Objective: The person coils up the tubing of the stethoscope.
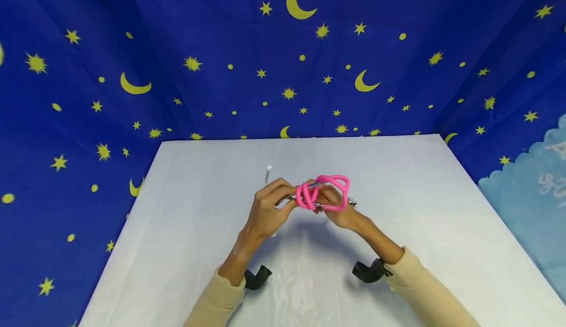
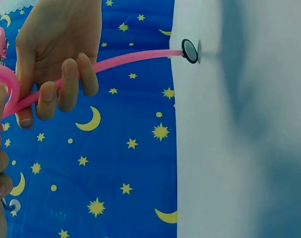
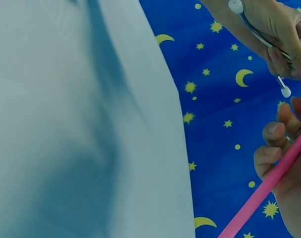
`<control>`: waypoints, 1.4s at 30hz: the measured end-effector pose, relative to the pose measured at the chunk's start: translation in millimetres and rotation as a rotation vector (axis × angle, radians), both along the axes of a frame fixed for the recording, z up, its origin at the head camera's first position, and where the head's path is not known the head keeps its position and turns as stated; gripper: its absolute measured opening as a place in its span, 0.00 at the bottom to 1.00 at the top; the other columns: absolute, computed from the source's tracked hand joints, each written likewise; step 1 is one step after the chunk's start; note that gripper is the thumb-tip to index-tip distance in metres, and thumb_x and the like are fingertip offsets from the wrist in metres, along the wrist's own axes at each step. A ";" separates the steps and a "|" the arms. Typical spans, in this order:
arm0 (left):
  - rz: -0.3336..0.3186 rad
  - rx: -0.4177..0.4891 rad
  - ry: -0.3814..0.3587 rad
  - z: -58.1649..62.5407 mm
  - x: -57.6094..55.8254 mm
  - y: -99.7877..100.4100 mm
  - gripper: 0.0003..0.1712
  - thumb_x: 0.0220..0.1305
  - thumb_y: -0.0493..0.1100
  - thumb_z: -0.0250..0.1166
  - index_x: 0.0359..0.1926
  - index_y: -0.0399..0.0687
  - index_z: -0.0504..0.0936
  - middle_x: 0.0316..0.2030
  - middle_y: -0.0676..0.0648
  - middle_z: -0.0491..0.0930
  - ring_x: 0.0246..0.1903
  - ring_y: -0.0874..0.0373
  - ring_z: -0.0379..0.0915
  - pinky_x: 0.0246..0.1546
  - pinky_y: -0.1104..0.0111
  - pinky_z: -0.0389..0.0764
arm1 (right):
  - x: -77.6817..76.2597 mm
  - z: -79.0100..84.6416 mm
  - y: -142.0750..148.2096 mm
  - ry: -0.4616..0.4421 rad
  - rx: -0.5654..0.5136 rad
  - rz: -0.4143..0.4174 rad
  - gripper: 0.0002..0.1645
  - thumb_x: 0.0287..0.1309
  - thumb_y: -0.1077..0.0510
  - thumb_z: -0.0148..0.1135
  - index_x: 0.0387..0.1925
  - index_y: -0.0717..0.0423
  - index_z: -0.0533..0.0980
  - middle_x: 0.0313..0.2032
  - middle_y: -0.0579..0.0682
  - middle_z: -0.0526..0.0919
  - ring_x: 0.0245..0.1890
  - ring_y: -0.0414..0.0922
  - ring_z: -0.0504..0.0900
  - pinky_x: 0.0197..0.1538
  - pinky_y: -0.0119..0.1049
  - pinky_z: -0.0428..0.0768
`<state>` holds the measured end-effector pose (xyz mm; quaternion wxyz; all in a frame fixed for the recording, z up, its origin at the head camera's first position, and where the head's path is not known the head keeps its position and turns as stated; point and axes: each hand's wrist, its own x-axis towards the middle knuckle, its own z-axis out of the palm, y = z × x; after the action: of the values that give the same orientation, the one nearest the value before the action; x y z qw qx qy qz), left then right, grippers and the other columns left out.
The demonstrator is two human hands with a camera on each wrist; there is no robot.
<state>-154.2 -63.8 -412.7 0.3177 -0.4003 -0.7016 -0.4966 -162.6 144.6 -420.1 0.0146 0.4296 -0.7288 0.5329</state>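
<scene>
A stethoscope with bright pink tubing (image 1: 345,194) is held up over the table between both hands, its tubing wound in several loops around the metal ear tubes. My left hand (image 1: 265,211) pinches the metal ear tubes between thumb and fingers. White ear tips (image 3: 286,91) stick out on either side of that hand. My right hand (image 1: 342,216) has its fingers curled round the pink tube, beside the loops. Past this hand a straight stretch of tube (image 2: 135,57) runs out to the round chest piece (image 2: 190,51), which hangs free. The loops partly hide the right fingers in the head view.
Below the hands lies a white table (image 1: 199,179), with their shadows on it. Black wrist camera mounts (image 1: 370,271) jut inward from both cream sleeves (image 1: 424,287). Behind and at the sides hangs a blue cloth (image 1: 239,37) with yellow moons and stars.
</scene>
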 end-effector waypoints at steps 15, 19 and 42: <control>0.024 -0.013 -0.033 -13.6 -1.5 3.1 0.09 0.50 0.28 0.73 0.34 0.39 0.85 0.28 0.49 0.77 0.23 0.64 0.65 0.24 0.79 0.67 | 15.6 -8.7 -7.1 -0.007 0.156 -0.312 0.11 0.68 0.72 0.45 0.33 0.58 0.71 0.19 0.45 0.70 0.19 0.30 0.64 0.21 0.26 0.67; 0.035 -0.010 -0.033 -14.2 -1.2 4.2 0.09 0.50 0.29 0.73 0.34 0.39 0.85 0.28 0.49 0.77 0.22 0.65 0.64 0.23 0.79 0.66 | 15.9 -10.2 -9.3 0.027 0.150 -0.355 0.12 0.67 0.71 0.46 0.32 0.56 0.71 0.20 0.43 0.69 0.20 0.30 0.64 0.22 0.27 0.67; 0.110 0.018 -0.045 -17.2 -3.6 0.3 0.08 0.50 0.27 0.72 0.33 0.36 0.86 0.27 0.47 0.77 0.22 0.64 0.64 0.22 0.77 0.67 | 26.9 -9.5 -17.5 -0.123 0.154 -0.428 0.12 0.72 0.65 0.44 0.45 0.56 0.75 0.17 0.38 0.63 0.15 0.31 0.57 0.20 0.26 0.60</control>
<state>-157.8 -63.6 -430.0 0.3321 -0.3471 -0.7249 -0.4936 -135.7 127.2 -429.6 0.0498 0.2318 -0.8414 0.4856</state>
